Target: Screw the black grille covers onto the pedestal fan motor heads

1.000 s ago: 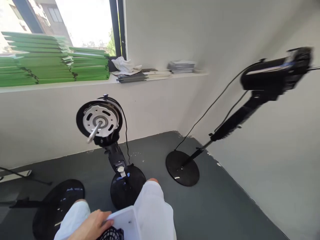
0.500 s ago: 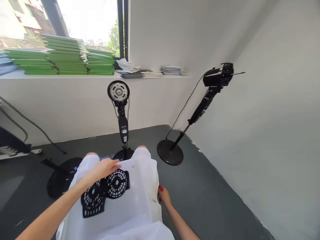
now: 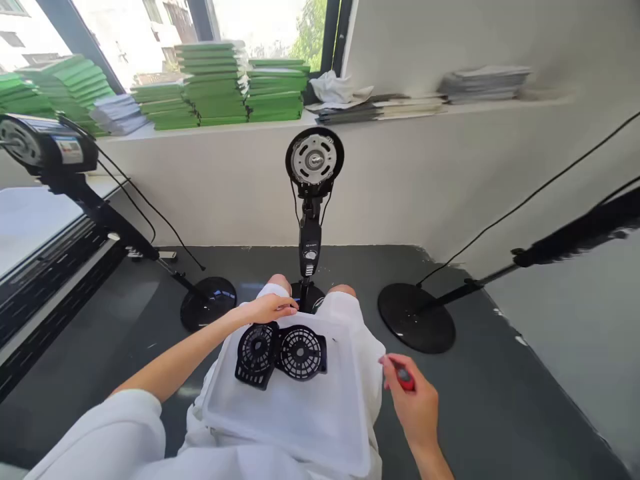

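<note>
A white tray (image 3: 320,413) rests on my lap. On it lies a black double fan grille (image 3: 281,352) with two round guards. My left hand (image 3: 267,308) rests on the tray's far edge beside the grille, fingers curled over the rim. My right hand (image 3: 413,400) hovers to the right of the tray, closed round a small red-handled tool (image 3: 404,377). Straight ahead stands a pedestal fan (image 3: 314,160) with its bare motor face showing, its base just beyond my knees.
Two more stripped pedestal fans lean on either side: the left fan (image 3: 47,143) and the right fan stand (image 3: 575,233) with its round base (image 3: 416,319). Cables trail over the dark floor. Green book stacks (image 3: 215,83) and papers line the windowsill.
My view has swung left and tilted down. My right hand has risen from beside my thigh, holding the red tool. The left hand has slid from the grille to the tray's far edge.
</note>
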`<control>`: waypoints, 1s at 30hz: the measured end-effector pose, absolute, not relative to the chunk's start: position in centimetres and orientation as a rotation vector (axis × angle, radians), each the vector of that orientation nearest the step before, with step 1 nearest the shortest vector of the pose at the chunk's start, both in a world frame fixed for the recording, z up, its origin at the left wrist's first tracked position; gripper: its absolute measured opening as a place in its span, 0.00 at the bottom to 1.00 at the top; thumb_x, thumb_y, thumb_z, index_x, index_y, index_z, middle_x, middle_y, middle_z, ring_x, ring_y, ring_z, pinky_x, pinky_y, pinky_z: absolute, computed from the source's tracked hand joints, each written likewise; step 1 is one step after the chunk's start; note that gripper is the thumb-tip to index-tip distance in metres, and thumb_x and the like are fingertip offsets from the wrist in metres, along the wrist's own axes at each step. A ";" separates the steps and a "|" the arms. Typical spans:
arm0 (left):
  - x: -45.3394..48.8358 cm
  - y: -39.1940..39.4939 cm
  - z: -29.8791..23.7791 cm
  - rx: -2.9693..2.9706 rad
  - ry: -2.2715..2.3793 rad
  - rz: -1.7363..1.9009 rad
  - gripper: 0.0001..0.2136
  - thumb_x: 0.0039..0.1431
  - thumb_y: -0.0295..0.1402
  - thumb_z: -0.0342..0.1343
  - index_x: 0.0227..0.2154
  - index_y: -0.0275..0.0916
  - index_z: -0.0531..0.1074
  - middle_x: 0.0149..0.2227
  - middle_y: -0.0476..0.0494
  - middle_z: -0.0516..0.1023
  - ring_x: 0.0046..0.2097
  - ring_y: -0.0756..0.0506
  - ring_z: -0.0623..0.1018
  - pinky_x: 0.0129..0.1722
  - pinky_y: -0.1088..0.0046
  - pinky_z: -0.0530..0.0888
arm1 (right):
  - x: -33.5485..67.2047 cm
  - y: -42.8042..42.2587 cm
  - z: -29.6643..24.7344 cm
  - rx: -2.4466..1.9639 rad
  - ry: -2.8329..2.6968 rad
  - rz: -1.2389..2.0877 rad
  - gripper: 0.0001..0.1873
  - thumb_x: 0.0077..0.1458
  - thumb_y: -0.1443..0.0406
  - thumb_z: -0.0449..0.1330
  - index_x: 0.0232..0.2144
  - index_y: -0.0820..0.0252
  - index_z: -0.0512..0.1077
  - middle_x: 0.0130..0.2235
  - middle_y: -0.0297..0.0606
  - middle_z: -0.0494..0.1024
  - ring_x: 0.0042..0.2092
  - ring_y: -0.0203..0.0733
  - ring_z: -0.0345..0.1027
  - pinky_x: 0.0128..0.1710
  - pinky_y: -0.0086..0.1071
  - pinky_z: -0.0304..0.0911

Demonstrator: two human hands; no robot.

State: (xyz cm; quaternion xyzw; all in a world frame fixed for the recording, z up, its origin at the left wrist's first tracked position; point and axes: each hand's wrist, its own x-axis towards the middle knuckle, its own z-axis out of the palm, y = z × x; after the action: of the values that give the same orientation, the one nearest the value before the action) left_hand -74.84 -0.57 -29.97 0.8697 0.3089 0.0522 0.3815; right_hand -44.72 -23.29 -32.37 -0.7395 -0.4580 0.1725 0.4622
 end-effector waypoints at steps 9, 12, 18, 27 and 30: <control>-81.7 -2.7 -29.5 2.122 0.894 0.383 0.14 0.70 0.31 0.47 0.44 0.40 0.79 0.45 0.41 0.84 0.47 0.45 0.81 0.52 0.69 0.75 | -51.8 -17.1 -30.2 -1.458 -2.288 0.426 0.17 0.65 0.70 0.51 0.50 0.54 0.75 0.52 0.40 0.82 0.48 0.41 0.78 0.28 0.27 0.68; -83.3 -5.7 -30.1 2.187 0.966 0.202 0.16 0.65 0.28 0.51 0.51 0.42 0.77 0.58 0.38 0.78 0.60 0.40 0.76 0.61 0.61 0.72 | -52.4 -15.6 -31.1 -1.445 -2.439 0.513 0.22 0.57 0.75 0.51 0.49 0.54 0.74 0.56 0.42 0.79 0.51 0.44 0.76 0.30 0.30 0.72; -83.6 -9.2 -32.9 2.215 1.155 -0.156 0.51 0.50 0.47 0.72 0.73 0.44 0.51 0.74 0.26 0.54 0.72 0.22 0.57 0.67 0.41 0.61 | -53.7 -13.8 -31.0 -1.385 -2.548 0.652 0.20 0.58 0.74 0.52 0.49 0.54 0.72 0.51 0.39 0.81 0.48 0.44 0.77 0.32 0.32 0.72; -82.6 -8.4 -32.4 2.172 1.133 -0.052 0.45 0.42 0.57 0.71 0.60 0.35 0.69 0.50 0.31 0.77 0.52 0.29 0.74 0.55 0.54 0.70 | -54.8 -13.6 -29.2 -1.382 -2.527 0.731 0.10 0.66 0.67 0.53 0.45 0.53 0.73 0.44 0.36 0.82 0.39 0.40 0.77 0.29 0.31 0.67; -83.5 -7.3 -31.1 1.929 1.194 0.061 0.22 0.59 0.48 0.62 0.51 0.40 0.74 0.40 0.41 0.79 0.42 0.40 0.76 0.43 0.66 0.72 | -54.3 -13.8 -28.5 -1.354 -2.424 0.733 0.12 0.69 0.63 0.51 0.45 0.53 0.74 0.43 0.37 0.83 0.39 0.39 0.78 0.30 0.31 0.68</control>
State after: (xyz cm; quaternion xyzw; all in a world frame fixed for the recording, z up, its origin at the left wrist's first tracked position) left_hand -83.46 -7.31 -31.11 0.7705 0.4769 0.0243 0.4223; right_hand -54.32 -13.85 -28.48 -0.4672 -0.8364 0.2529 0.1348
